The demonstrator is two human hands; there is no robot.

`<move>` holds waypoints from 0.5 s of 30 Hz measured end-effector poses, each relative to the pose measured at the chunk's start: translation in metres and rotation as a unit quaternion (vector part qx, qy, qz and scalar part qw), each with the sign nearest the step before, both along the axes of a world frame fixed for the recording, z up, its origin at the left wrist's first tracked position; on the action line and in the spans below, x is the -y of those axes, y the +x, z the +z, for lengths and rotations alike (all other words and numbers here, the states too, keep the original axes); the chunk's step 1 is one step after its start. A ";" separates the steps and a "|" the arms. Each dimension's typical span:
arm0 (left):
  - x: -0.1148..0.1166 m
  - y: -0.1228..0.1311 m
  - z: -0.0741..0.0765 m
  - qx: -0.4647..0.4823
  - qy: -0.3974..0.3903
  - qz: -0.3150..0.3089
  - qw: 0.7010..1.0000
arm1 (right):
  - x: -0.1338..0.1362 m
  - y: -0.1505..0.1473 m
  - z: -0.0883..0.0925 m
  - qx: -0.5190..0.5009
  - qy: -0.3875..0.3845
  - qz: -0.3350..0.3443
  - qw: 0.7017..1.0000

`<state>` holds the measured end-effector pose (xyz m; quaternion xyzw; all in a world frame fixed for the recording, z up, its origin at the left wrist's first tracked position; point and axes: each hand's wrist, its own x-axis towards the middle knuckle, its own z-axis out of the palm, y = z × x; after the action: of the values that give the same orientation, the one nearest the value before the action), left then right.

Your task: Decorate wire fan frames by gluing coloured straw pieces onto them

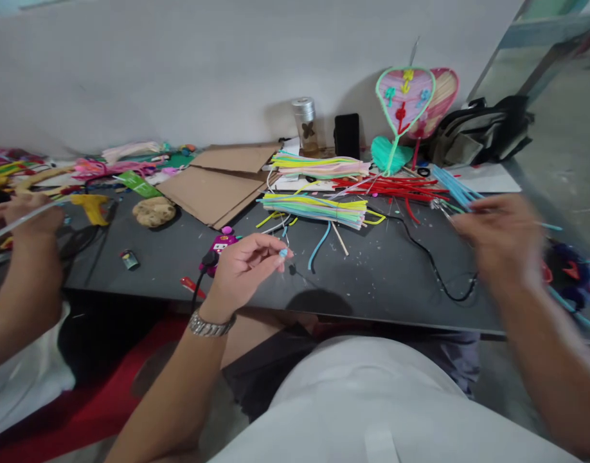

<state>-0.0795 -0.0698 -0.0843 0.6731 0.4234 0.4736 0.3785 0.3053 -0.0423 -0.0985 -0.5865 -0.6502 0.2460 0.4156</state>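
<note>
Here's a small blue pipe-cleaner piece (pixel 283 253) being pinched in the left hand's (pixel 247 273) fingertips (pixel 276 247) above the black tabletop (pixel 372 276), while the blurred right hand (pixel 500 241) is moving near blue pipe cleaners (pixel 456 188), grip impossible to call!

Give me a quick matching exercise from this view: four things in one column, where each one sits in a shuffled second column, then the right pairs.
Things:
1. metal wristwatch
2. red pipe cleaners
3. brown cardboard sheets
4. clear jar with metal lid

Places:
A. standing against the wall
B. left of the coloured pipe-cleaner bundles
C. around the left wrist
D. heaped right of those bundles

Pairs: 1-C, 2-D, 3-B, 4-A.
</note>
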 end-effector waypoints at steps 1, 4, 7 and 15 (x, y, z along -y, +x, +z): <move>0.002 -0.001 0.006 -0.043 0.014 -0.005 0.999 | -0.007 -0.022 -0.005 0.053 0.016 -0.005 0.998; 0.009 -0.002 0.016 -0.159 0.078 -0.041 0.983 | -0.032 -0.103 -0.022 0.186 0.000 0.156 0.970; 0.016 -0.004 0.017 -0.235 0.120 -0.095 0.960 | -0.057 -0.160 -0.034 0.348 -0.021 0.237 0.907; 0.009 0.002 -0.005 -0.315 0.148 -0.154 0.925 | -0.115 -0.132 -0.031 0.446 -0.030 0.147 0.882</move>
<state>-0.0770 -0.0786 -0.0888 0.8930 0.3367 0.2301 0.1902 0.1729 0.0723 -0.1292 -0.5443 -0.8378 0.0356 0.0230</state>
